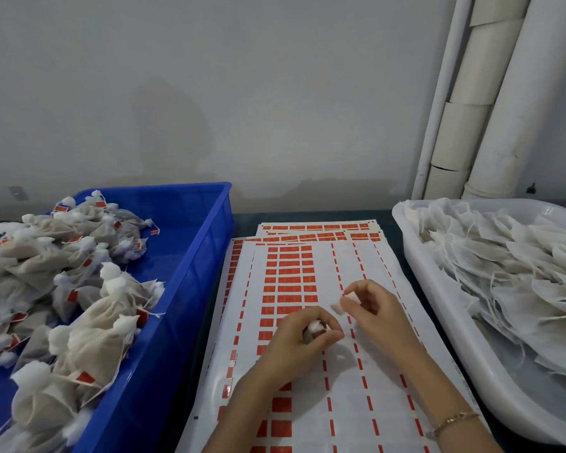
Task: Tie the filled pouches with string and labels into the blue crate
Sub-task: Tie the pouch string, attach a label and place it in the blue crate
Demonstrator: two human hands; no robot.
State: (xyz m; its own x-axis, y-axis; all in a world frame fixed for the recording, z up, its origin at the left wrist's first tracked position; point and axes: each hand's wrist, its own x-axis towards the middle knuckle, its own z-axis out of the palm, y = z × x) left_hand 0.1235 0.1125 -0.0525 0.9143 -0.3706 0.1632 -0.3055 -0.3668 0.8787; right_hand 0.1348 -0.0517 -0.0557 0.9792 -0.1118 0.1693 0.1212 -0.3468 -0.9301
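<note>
Glossy plastic crate [190, 256], gauzy cloth pouches [89, 325]

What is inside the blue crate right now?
The blue crate holds a heap of tied pouches with red labels, piled toward its left; bare floor shows at right. Anything beneath the heap is covered.

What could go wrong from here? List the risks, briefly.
1. The right hand holds the small white piece only by a pinch; it could slip or stick before it reaches the pouch.
2. The left hand grips the pouch near its top; if the grip loosens, the top may open.
3. Both hands work over the label sheets, so a wrist could lift or crease labels.
</note>
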